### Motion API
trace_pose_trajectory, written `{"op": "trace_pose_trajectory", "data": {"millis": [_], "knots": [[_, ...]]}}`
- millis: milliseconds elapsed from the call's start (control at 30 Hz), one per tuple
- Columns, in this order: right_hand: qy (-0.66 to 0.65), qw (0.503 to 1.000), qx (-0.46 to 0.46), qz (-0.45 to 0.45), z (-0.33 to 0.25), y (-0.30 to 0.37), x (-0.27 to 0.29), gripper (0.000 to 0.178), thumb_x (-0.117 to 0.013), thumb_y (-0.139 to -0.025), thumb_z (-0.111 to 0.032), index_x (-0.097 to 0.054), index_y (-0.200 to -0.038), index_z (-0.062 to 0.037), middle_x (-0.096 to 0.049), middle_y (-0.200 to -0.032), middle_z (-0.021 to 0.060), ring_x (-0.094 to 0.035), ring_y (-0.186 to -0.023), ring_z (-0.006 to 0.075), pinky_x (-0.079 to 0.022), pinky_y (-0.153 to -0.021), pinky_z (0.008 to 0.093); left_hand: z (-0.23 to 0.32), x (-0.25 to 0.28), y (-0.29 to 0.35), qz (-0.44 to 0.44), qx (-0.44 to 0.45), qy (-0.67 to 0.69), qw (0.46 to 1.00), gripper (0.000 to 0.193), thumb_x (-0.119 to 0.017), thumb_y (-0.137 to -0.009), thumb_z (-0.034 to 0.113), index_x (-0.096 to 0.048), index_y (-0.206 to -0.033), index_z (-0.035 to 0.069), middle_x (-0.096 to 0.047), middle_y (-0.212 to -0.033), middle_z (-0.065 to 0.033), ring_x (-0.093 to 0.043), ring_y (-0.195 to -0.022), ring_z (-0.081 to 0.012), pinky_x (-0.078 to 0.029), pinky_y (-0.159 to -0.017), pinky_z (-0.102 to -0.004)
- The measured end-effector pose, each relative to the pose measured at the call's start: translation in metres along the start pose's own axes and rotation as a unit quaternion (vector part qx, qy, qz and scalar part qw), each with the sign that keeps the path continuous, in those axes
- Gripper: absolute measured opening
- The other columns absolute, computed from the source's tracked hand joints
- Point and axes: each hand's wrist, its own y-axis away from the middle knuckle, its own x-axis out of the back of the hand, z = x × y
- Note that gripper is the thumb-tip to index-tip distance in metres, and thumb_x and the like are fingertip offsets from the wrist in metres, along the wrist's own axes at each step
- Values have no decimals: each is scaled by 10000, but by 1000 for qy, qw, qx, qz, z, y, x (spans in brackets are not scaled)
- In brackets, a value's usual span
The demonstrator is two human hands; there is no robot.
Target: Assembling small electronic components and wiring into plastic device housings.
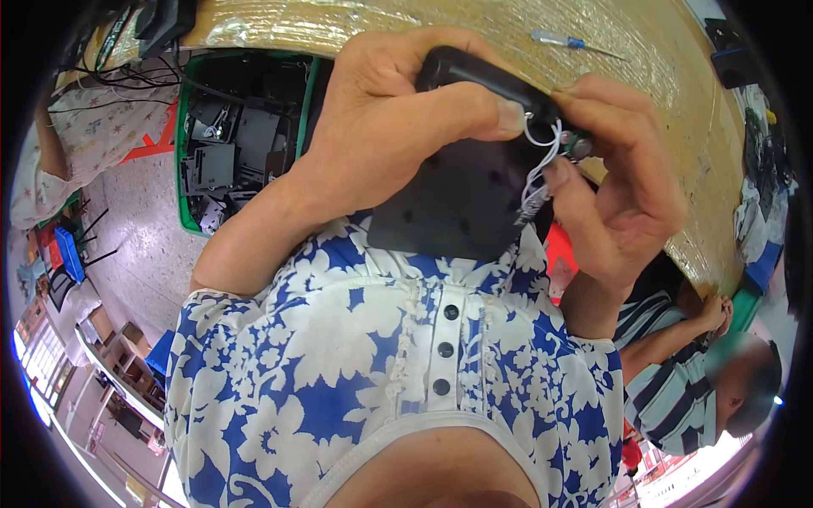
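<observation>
Beside a film-covered table (703, 152), both curled hands (373, 118) grip a black device (449, 199) between them, white wires (552, 151) at the right thumb (583, 199).

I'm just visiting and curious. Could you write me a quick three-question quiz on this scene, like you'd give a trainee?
1. True or false: the screwdriver lies on the table, held by neither of the wearer's hands.
2. What colour are the looped wires by the thumb of the right hand?
3. Pick one. The left hand grips: A) a green crate; B) a flat black part; C) a striped shirt.

Key: 1 true; 2 white; 3 B.
</observation>
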Motion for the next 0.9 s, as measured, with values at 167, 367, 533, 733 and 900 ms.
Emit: {"op": "trace_pose_trajectory", "data": {"millis": [167,367,533,733,900], "knots": [[21,999,21,44,10,-3,-13,332,-666,-703,90,-667,-1034,62,-621,-1100,178,-616,-942,214,-485,-798,279,-8,15,-1,-57,-13,-32,998,268,-707,-823,72,-680,-1075,-17,-707,-901,-22,-631,-798,-42,-491,-708,-176],[14,999,23,42,19,6,-23,338,-692,-655,99,-693,-982,13,-655,-1004,144,-652,-827,220,-511,-675,276,-15,17,9,-32,63,-2,997,271,-709,-795,24,-689,-1062,-11,-701,-921,-18,-627,-798,-46,-494,-728,-180],[19,1000,7,-2,19,2,-22,326,-677,-647,117,-679,-957,16,-643,-953,136,-653,-801,234,-517,-657,285,-13,13,1,-13,72,-103,992,239,-697,-751,-7,-709,-990,-13,-700,-896,-23,-631,-803,-54,-510,-767,-199],[42,999,25,-18,12,3,-22,306,-665,-656,115,-666,-949,25,-627,-918,127,-646,-782,230,-511,-642,291,-11,10,4,-6,78,-117,990,221,-714,-736,-6,-715,-956,-10,-698,-875,-16,-632,-793,-56,-513,-756,-201],[-8,1000,-4,-16,10,2,-15,247,-674,-671,91,-663,-912,37,-621,-891,144,-632,-768,241,-493,-679,294,-9,6,5,-1,33,-156,987,202,-733,-728,10,-718,-930,-2,-692,-837,4,-605,-766,-33,-489,-720,-187]]}}
